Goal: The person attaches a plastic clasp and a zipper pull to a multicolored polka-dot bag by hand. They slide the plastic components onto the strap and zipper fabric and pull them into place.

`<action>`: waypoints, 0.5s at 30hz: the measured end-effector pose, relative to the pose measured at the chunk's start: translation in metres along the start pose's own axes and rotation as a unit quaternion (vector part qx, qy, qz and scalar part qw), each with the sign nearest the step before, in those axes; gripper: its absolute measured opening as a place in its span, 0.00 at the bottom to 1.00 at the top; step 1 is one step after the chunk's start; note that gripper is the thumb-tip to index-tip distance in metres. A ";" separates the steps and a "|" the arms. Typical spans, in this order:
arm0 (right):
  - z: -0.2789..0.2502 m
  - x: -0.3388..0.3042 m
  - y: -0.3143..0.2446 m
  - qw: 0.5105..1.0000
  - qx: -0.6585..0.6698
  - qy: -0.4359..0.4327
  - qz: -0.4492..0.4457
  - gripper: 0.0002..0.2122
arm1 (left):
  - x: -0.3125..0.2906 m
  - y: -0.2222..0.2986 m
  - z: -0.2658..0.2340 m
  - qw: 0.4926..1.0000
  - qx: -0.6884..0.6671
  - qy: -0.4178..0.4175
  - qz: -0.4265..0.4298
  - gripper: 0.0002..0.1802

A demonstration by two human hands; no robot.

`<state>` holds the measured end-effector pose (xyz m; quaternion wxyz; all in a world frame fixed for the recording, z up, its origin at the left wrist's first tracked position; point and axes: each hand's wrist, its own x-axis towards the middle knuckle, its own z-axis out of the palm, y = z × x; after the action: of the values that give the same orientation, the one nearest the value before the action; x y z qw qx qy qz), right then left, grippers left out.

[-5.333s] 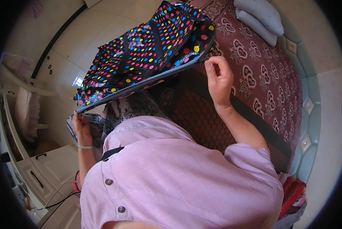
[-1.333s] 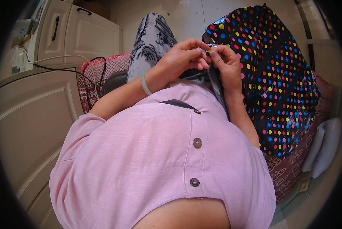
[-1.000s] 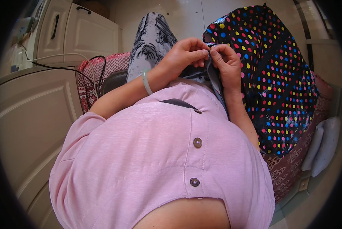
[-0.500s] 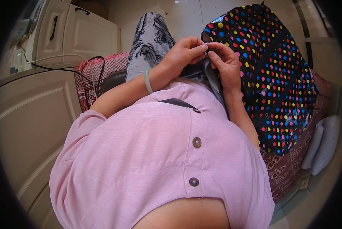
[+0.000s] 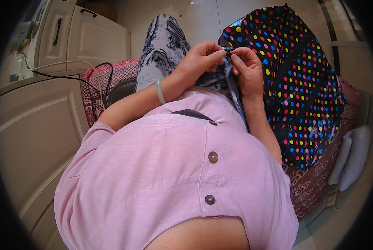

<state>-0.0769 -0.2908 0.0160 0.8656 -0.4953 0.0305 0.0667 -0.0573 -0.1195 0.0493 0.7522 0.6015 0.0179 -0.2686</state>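
Spotted bag [image 5: 305, 98], black with bright dots, lay on the person's right side. Its big, floppy part was just past the right hand [image 5: 249, 74] and ran down beside the right forearm. The long way of the bag went from the top of the view, near the tiled floor [image 5: 195, 21], down to the red-brown patterned cover [image 5: 309, 185]. So the right hand was the nearer one to the big part, and the left hand [image 5: 200, 61] had come in from the other side, across the lap.

Both hands met at one corner of the bag, with their fingertips almost touching. The left thumb and fingers pinched a little bit of that edge. The right thumb and pointer finger looked pinched on the same edge, just beside it, but the tiny bit between the tips was too small to make out. A thin grey-blue strip [image 5: 234, 92] hung from the fingertips. It pointed down toward the tummy, between the pink shirt [image 5: 161, 162] and the right forearm.

A pale bangle [image 5: 160, 89] sat around the left wrist. Past the left arm was a knee in grey and black pants [image 5: 163, 48].
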 end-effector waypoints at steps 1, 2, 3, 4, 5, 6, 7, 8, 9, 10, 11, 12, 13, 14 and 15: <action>0.000 0.000 0.000 1.000 -0.005 0.000 0.000 0.05 | 0.000 0.000 0.001 1.000 0.004 -0.005 0.002 0.10; 0.000 0.000 0.001 1.000 -0.018 -0.002 0.000 0.05 | 0.001 -0.001 0.001 1.000 0.015 -0.007 0.010 0.10; 0.000 -0.001 0.001 0.999 -0.032 -0.004 0.000 0.05 | 0.003 -0.004 0.000 0.999 0.026 -0.009 0.017 0.10; 0.001 -0.001 0.001 0.999 -0.045 -0.005 0.000 0.06 | 0.004 -0.006 -0.001 0.999 0.036 -0.011 0.024 0.10; 0.003 -0.001 0.000 0.998 -0.057 -0.004 -0.002 0.06 | 0.005 -0.006 -0.001 0.999 0.030 -0.012 0.024 0.10; 0.007 -0.002 -0.002 0.998 -0.069 -0.003 -0.003 0.06 | 0.005 -0.006 -0.003 0.999 0.023 -0.013 0.025 0.10; 0.009 -0.002 -0.003 0.997 -0.080 -0.003 -0.005 0.07 | 0.006 -0.007 -0.004 0.999 0.017 -0.012 0.026 0.10; 0.010 -0.003 -0.004 0.996 -0.086 -0.004 -0.003 0.07 | 0.006 -0.007 -0.004 1.000 0.008 -0.010 0.026 0.10; 0.011 -0.004 -0.005 0.996 -0.093 -0.005 0.000 0.07 | 0.006 -0.007 -0.004 1.000 0.000 -0.008 0.026 0.09; 0.011 -0.004 -0.006 0.995 -0.100 -0.006 0.004 0.08 | 0.006 -0.007 -0.005 1.000 -0.009 -0.005 0.024 0.09; 0.010 -0.003 -0.004 0.995 -0.104 -0.003 0.002 0.08 | 0.006 -0.007 -0.005 1.000 -0.007 -0.006 0.019 0.09; 0.008 -0.002 -0.002 0.994 -0.108 0.000 -0.001 0.08 | 0.007 -0.006 -0.006 1.000 -0.004 -0.006 0.014 0.09; 0.008 -0.002 -0.001 0.994 -0.112 0.002 -0.003 0.08 | 0.007 -0.006 -0.006 1.000 -0.001 -0.006 0.009 0.09; 0.008 -0.002 -0.001 0.994 -0.113 0.007 -0.006 0.08 | 0.007 -0.007 -0.007 1.000 -0.008 -0.009 0.003 0.09; 0.010 -0.002 -0.002 0.993 -0.114 0.012 -0.009 0.08 | 0.007 -0.007 -0.008 1.000 -0.016 -0.012 -0.003 0.09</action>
<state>-0.0789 -0.2830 0.0229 0.8037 -0.5917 0.0285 0.0565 -0.0518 -0.1161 0.0382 0.7609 0.5862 0.0146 -0.2778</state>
